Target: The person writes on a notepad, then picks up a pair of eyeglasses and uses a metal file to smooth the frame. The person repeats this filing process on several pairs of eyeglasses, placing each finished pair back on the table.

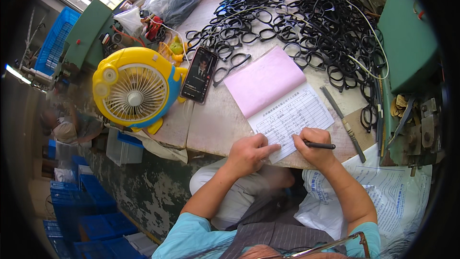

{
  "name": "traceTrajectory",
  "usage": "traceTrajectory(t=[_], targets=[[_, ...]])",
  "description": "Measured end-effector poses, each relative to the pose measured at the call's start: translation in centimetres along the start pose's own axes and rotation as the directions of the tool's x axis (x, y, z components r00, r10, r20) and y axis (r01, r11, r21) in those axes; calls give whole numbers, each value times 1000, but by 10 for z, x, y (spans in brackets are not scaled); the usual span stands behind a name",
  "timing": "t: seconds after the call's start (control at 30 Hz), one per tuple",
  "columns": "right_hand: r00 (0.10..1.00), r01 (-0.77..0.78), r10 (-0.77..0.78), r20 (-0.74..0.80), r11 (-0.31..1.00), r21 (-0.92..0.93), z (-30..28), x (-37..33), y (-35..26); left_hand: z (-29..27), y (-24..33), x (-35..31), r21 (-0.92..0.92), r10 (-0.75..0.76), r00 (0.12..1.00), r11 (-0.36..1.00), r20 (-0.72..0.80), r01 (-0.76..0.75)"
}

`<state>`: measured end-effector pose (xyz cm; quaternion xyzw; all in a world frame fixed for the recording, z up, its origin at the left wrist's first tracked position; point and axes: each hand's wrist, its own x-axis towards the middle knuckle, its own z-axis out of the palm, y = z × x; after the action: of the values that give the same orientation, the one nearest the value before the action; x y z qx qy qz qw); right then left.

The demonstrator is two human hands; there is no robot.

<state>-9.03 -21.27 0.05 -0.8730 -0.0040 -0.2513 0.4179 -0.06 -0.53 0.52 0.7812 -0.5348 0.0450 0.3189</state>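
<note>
An open form pad (296, 121) lies on the table's front part, its pink cover (264, 81) folded back and away from me. Handwriting fills several rows of the printed grid. My right hand (314, 147) is closed round a black pen (320, 145), the fingertips down on the sheet; the pen's tip is hidden. At the pad's lower left edge rests my left hand (249, 154), its index finger stretched out onto the paper and the other fingers loosely bent. No object shows in it. One black eyeglass frame (231, 69) lies just beyond the pink cover.
A big heap of black eyeglass frames (330, 29) covers the back right. To the left stand a yellow fan (134, 97) and a phone (198, 74). A long file-like tool (342, 122) lies right of the pad. Green machines (409, 38) flank the table; blue crates (98, 228) stand lower left.
</note>
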Motion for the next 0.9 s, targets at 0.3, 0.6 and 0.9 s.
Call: traceTrajectory(t=[0.3, 0.6, 0.9], targets=[[999, -30, 30, -14, 999, 19, -2, 3, -4, -2, 0, 4, -7, -6, 1000, 1000, 17, 6], [997, -78, 78, 16, 997, -23, 0, 1, -3, 0, -1, -2, 3, -45, 999, 999, -11, 45], [991, -137, 136, -15, 990, -28, 2, 1, -6, 3, -4, -4, 1, -18, 998, 1000, -53, 18]])
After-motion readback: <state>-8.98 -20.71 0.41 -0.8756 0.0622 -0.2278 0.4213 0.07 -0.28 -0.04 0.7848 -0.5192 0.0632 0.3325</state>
